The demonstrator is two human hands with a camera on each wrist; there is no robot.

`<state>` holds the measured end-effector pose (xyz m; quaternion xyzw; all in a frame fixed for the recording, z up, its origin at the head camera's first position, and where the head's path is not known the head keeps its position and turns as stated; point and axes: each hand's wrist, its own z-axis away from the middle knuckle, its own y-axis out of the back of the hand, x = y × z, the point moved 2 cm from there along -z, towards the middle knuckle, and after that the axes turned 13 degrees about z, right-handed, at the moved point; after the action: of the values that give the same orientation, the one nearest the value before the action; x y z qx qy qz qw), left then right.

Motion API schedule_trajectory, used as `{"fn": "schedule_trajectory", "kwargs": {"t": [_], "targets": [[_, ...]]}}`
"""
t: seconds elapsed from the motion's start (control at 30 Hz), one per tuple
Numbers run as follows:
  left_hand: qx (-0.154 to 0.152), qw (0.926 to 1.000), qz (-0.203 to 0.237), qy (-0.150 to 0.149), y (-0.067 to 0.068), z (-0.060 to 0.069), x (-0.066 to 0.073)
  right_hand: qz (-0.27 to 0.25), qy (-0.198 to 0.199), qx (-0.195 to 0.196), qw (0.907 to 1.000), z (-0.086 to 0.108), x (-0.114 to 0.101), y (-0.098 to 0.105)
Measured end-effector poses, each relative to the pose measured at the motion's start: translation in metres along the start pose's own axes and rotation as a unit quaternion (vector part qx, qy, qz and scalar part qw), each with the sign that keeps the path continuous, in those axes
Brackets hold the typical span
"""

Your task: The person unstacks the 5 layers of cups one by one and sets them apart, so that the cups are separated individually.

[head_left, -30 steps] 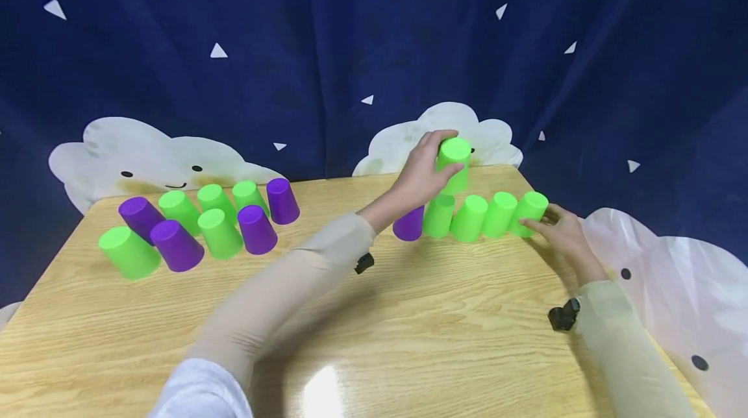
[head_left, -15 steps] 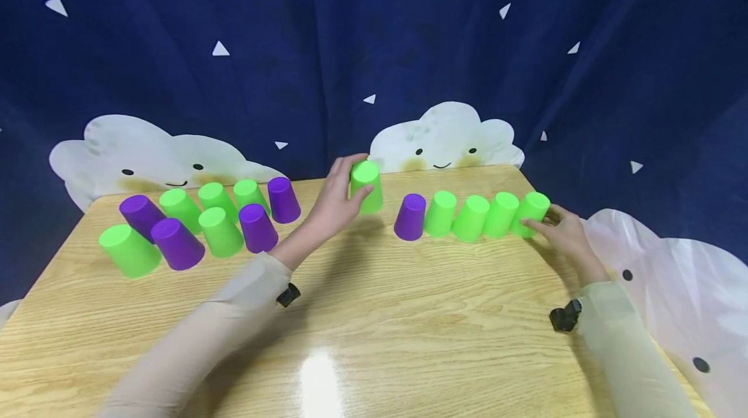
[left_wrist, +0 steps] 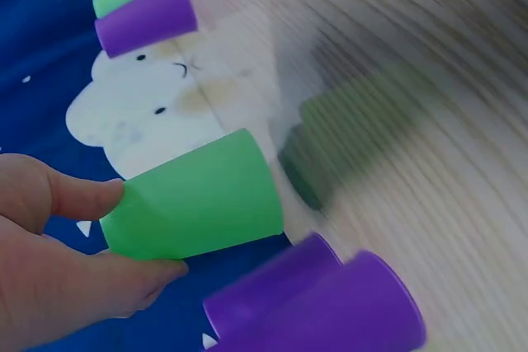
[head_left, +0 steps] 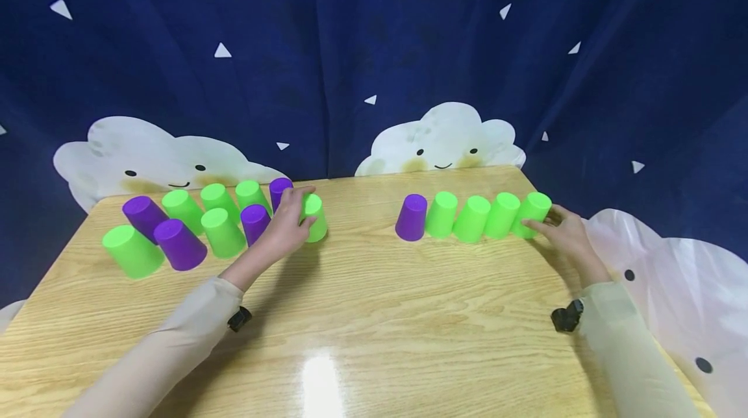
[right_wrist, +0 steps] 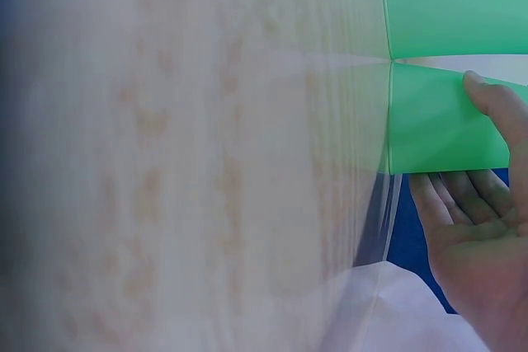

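Observation:
My left hand (head_left: 285,226) grips a green cup (head_left: 317,222), upside down, just right of the left group of cups. In the left wrist view, thumb and fingers pinch the narrow base end of this green cup (left_wrist: 198,199), and its rim looks slightly off the tabletop. Close beside it are two purple cups (left_wrist: 330,315). At the far right, my right hand (head_left: 565,236) holds the end green cup (head_left: 533,213) of a row standing on the table. The right wrist view has the thumb on one side of that green cup (right_wrist: 437,125) and fingers against the other.
The row on the right also has a purple cup (head_left: 411,218) at its left end and several green cups (head_left: 471,220). On the left, several green cups (head_left: 136,254) and purple cups (head_left: 182,248) stand upside down in two rows on the wooden table (head_left: 374,314). A blue curtain (head_left: 327,48) hangs behind.
My left hand has carried the green cup from above the right row leftward and down, beside the left group. The right hand has stayed at the end cup.

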<state>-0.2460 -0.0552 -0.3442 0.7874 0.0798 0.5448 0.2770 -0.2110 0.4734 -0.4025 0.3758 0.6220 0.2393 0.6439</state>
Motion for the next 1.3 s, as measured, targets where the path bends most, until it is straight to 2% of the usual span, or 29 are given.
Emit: {"fn": "schedule_trajectory", "kwargs": {"t": [0.13, 0.3, 0.8, 0.97, 1.13, 1.3], "targets": [[-0.01, 0.9998, -0.012, 0.012, 0.008, 0.004, -0.006, 0.001, -0.002, 0.0, 1.0, -0.001, -0.002, 0.002], [-0.013, 0.9993, -0.021, 0.028, 0.01, 0.009, -0.01, 0.005, -0.003, -0.004, 1.0, -0.001, -0.001, 0.001], [-0.015, 0.996, -0.023, 0.084, 0.015, 0.009, -0.015, 0.011, 0.0, -0.005, 0.9999, 0.0, -0.002, 0.0], [0.0, 0.997, -0.023, 0.074, 0.017, 0.007, -0.012, 0.014, -0.003, -0.004, 0.9999, 0.0, -0.003, 0.0], [0.023, 0.9987, -0.013, 0.042, 0.018, 0.004, -0.004, 0.011, -0.006, -0.009, 0.9999, 0.0, -0.004, 0.0], [0.037, 0.9992, 0.008, 0.012, 0.012, 0.0, 0.009, 0.008, -0.013, -0.014, 0.9998, 0.0, -0.004, 0.0]]}}
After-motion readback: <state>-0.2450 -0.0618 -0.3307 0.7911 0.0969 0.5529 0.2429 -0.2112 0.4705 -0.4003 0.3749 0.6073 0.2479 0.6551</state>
